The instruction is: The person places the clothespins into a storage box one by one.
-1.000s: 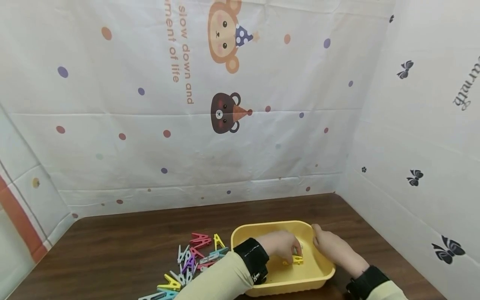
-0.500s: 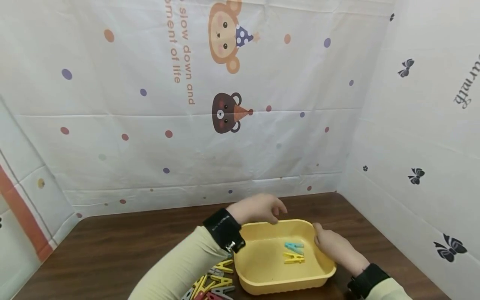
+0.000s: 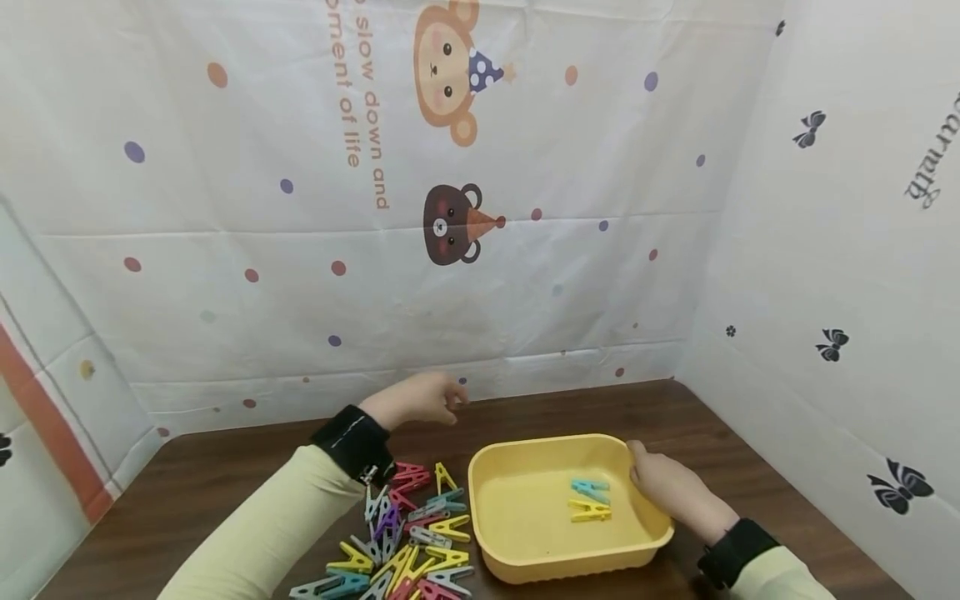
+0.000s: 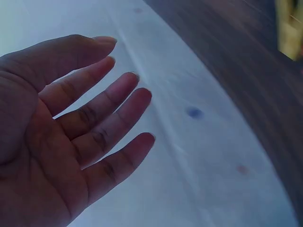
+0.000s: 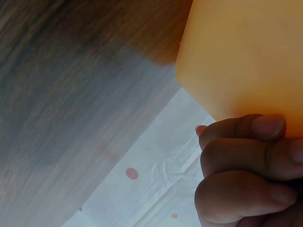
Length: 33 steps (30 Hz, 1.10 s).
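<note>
My left hand [image 3: 422, 398] is raised at the back of the table, behind a heap of clothespins [image 3: 408, 557]. Its fingers are spread and loosely bent in the left wrist view, and the palm [image 4: 42, 165] holds nothing. With curled fingers my right hand [image 3: 675, 493] grips the right rim of a yellow plastic basin [image 3: 525, 529]; these fingers [image 5: 241, 156] lie against the basin's outer wall in the right wrist view. On the basin floor lie a blue clothespin [image 3: 591, 490] and a yellow clothespin [image 3: 590, 511], close together.
The heap, in red, yellow, blue, grey and purple, lies just left of the basin. Beneath everything is a dark brown wooden table [image 3: 247, 475]. White printed sheets [image 3: 562, 317] rise along its back and right edges.
The left hand has let go of a yellow clothespin in the basin, risen out and moved left past the rim, uncovering the clothespins. The right hand stays on the rim.
</note>
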Motion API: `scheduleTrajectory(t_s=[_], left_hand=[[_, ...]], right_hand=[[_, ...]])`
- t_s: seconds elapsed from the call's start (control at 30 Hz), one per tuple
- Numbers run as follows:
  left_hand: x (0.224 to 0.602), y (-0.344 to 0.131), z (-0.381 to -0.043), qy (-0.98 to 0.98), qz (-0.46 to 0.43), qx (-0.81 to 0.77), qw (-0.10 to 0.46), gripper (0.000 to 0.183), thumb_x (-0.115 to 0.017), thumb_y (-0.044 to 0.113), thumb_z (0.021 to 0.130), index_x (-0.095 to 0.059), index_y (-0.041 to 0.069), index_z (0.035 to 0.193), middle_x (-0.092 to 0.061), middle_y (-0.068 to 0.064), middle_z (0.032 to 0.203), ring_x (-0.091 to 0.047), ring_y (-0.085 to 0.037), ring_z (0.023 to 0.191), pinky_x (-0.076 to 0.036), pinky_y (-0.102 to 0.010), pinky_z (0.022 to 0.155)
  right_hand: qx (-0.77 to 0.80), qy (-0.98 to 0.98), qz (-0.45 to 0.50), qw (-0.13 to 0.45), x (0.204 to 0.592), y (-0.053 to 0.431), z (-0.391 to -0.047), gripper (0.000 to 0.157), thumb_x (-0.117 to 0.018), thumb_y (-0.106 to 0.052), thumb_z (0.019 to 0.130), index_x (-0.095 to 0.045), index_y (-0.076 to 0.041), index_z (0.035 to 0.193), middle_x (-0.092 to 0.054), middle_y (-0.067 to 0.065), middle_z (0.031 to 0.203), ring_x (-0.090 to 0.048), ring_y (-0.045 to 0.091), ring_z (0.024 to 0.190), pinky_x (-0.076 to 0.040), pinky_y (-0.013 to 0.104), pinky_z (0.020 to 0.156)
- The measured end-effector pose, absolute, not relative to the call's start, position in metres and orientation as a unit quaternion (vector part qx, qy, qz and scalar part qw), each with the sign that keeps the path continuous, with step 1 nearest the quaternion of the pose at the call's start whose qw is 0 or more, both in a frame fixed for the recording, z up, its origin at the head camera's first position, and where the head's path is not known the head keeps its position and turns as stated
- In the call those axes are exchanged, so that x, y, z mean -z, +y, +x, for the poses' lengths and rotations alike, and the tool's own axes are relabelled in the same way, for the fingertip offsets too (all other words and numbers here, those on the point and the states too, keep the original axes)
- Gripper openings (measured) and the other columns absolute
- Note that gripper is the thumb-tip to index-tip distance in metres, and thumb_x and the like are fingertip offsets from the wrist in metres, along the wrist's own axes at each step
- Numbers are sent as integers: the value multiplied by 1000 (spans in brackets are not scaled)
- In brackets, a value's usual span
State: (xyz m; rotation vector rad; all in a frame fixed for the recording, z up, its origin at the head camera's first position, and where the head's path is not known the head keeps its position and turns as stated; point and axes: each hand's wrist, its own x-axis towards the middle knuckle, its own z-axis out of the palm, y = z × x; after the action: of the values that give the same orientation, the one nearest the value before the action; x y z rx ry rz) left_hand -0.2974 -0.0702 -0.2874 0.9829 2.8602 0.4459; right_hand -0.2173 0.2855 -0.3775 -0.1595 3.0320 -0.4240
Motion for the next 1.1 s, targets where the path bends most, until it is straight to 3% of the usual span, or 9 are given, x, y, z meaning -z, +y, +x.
scheduleTrajectory(t_s=[0.2,0.43,1.1], left_hand=[[322,-109,-308,948,248,-181,82,24,-75,1,85,-76,2,109,-75,-12,98,-67,-19,86,-59,-33,76],[350,-131,-306,946,199,-228,116,25,-75,2,85,-75,0,110,-73,-13,104,-68,-24,93,-59,-43,86],[373,-137,-302,952,193,-207,114,22,-76,-2,78,-77,6,99,-69,-5,91,-59,-16,83,-54,-36,78]], right_hand=[[136,989,-51,38,377,286,-218,47,-45,-9,103,-39,20,140,-63,8,79,-55,16,60,-45,30,56],[139,988,-48,35,377,284,-218,47,-45,-9,103,-39,18,141,-60,7,76,-53,15,58,-42,29,55],[135,989,-38,44,378,283,-218,48,-46,-10,103,-39,19,140,-59,6,74,-53,15,58,-42,28,55]])
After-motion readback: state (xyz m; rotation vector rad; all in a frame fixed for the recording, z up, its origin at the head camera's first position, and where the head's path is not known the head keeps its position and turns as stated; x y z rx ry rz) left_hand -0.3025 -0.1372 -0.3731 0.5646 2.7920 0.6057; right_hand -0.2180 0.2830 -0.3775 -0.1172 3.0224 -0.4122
